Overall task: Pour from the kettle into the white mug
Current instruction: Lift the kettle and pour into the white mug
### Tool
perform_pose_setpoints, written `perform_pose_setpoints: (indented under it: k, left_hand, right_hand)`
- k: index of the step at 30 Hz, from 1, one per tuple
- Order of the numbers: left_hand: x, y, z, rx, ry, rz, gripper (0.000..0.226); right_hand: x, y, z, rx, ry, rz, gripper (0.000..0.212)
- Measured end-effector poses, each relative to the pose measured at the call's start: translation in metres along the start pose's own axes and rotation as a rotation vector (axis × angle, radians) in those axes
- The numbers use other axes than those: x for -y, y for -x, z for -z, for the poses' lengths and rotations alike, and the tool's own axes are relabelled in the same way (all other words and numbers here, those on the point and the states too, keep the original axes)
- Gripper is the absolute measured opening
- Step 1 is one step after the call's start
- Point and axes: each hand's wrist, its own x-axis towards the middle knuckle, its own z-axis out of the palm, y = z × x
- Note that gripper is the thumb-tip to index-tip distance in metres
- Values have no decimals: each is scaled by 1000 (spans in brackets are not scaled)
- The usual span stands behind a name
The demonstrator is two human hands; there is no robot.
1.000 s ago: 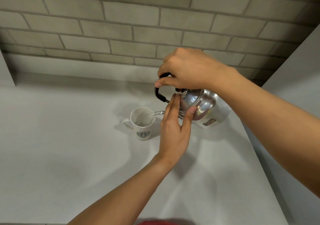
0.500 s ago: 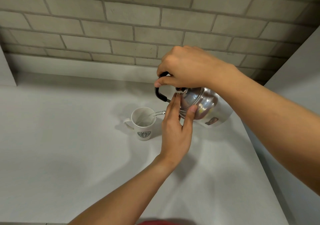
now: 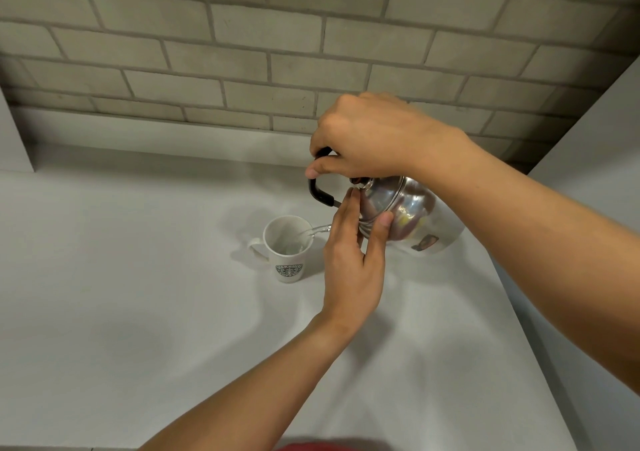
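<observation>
Right of frame centre, the steel kettle [image 3: 408,215] is tipped leftward, the right hand [image 3: 367,138] in a closed grip around its black handle [image 3: 320,192]. The left hand [image 3: 353,263] lies open, fingers flat against the lid. A thin stream runs into the white mug [image 3: 287,249] (logo facing the camera), which stands upright on the counter [image 3: 138,294] just left of the kettle.

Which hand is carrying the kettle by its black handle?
The right hand, wrapped over the black handle. The left hand only rests its fingers flat against the kettle lid.
</observation>
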Motion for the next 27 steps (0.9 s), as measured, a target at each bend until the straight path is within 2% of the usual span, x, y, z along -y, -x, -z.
perform_pose_setpoints:
  k: [15, 27]
  left_hand:
    - [2, 0, -1, -17, 2, -2, 74]
    - [2, -1, 2, -32, 33, -15, 66]
  right_hand:
    - [7, -2, 6, 47, -5, -11, 43]
    - [17, -7, 9, 39, -26, -6, 42]
